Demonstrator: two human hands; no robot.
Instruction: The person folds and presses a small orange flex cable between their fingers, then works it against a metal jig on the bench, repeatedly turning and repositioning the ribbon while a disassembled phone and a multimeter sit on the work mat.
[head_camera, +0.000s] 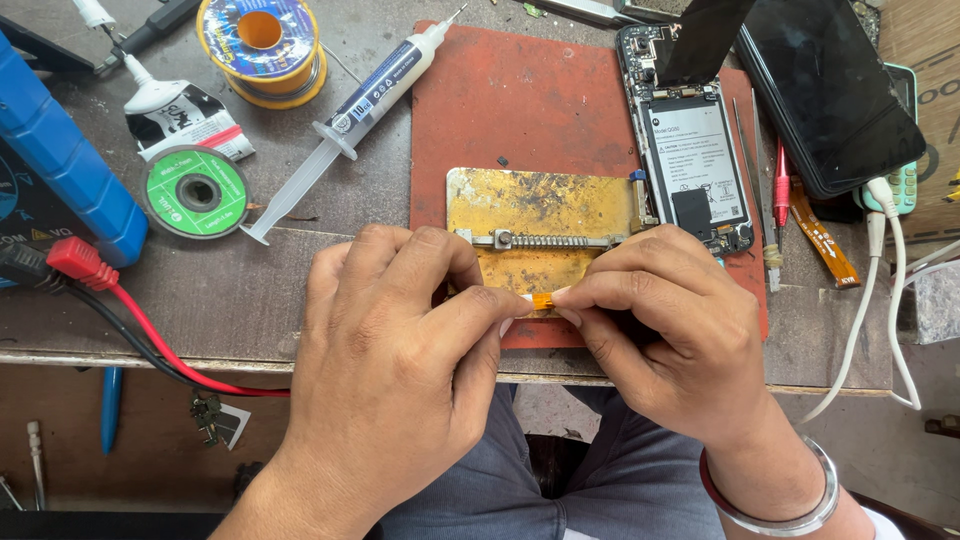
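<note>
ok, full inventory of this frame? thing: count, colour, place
small orange strip piece: 1, orange, pinched between both hands' fingertips
brass-coloured metal board holder: 1, stained yellow, on mat centre
red-brown work mat: 1, on the bench
opened phone body with battery: 1, black and white, mat's right edge
black phone screen panel: 1, top right
plastic syringe: 1, clear with dark label, left of mat
solder wire spool: 1, yellow, top left
green round reel: 1, left
red plug with cable: 1, far left
orange flex cable: 1, right
white cables: 2, right edge
left hand: 1, bare
right hand: 1, bangle on the wrist
</note>
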